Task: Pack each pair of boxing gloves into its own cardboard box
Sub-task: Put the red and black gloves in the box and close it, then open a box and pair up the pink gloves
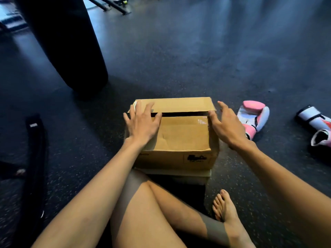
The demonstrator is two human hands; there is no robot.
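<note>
- Fingers of the left hand, head view: straight and spread, pressed flat on the top flaps of the brown cardboard box.
- Right hand: at the box's right edge, fingers straight and apart, thumb touching the near flap, gripping nothing.
- Flaps nearly closed, with a dark slit between them.
- Box stands on a pale flat carton on the dark speckled rubber floor.
- Pink-and-white boxing glove lies on the floor just right of the box.
- A second white glove lies farther right.
</note>
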